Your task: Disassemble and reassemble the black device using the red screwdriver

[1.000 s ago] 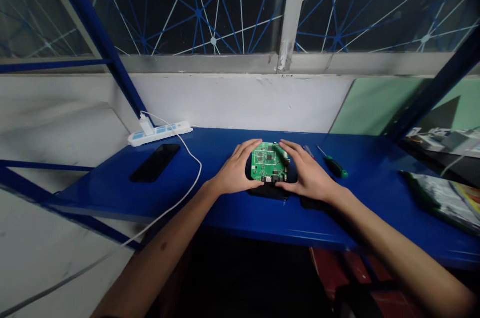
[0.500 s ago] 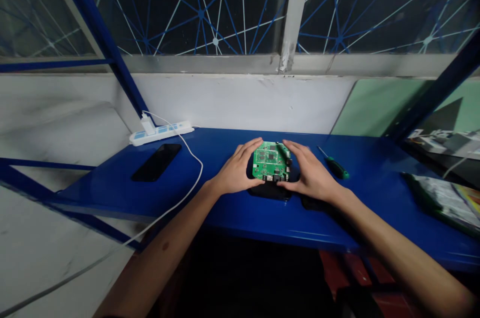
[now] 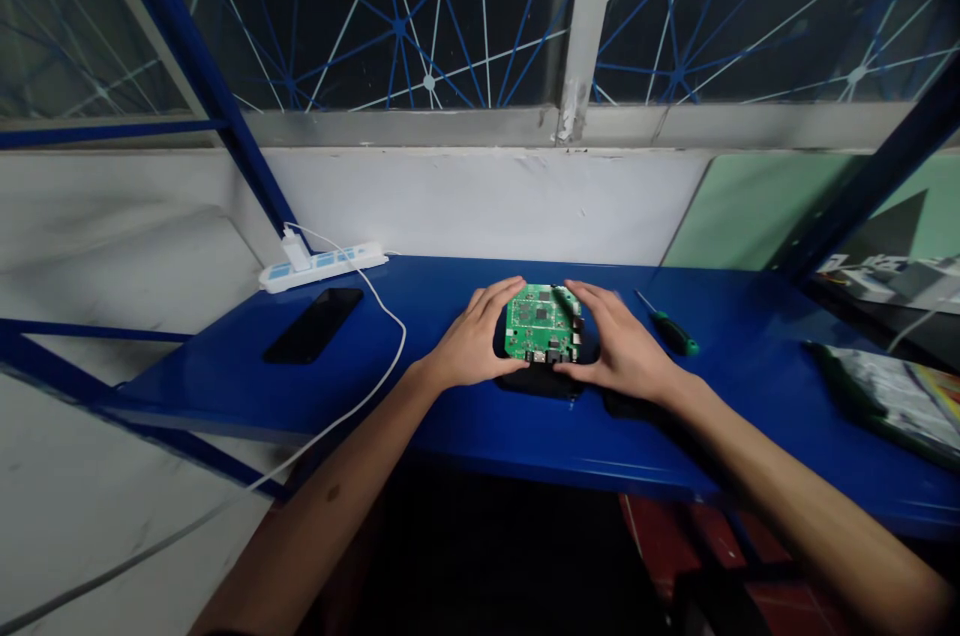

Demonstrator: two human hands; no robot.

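A green circuit board [image 3: 541,321] is held between my two hands over the blue table, its chips facing up and its ports along the near and right edges. My left hand [image 3: 480,336] grips the board's left side, thumb at the near edge and fingers toward the far corner. On the right side my right hand [image 3: 619,346] grips it the same way. Beneath the board's near edge a black casing [image 3: 540,383] shows in part; whether the board touches it I cannot tell. Another dark object [image 3: 628,406] lies partly hidden under my right hand.
A green-handled screwdriver [image 3: 675,334] lies right of my right hand. Left on the blue table [image 3: 450,431] are a black phone [image 3: 315,326] and a white power strip [image 3: 322,266]; a white cable [image 3: 367,394] runs off toward me. A plastic packet [image 3: 892,391] sits far right.
My hands and the circuit board stay nearly in place. Only a very slight shift of the camera view shows.
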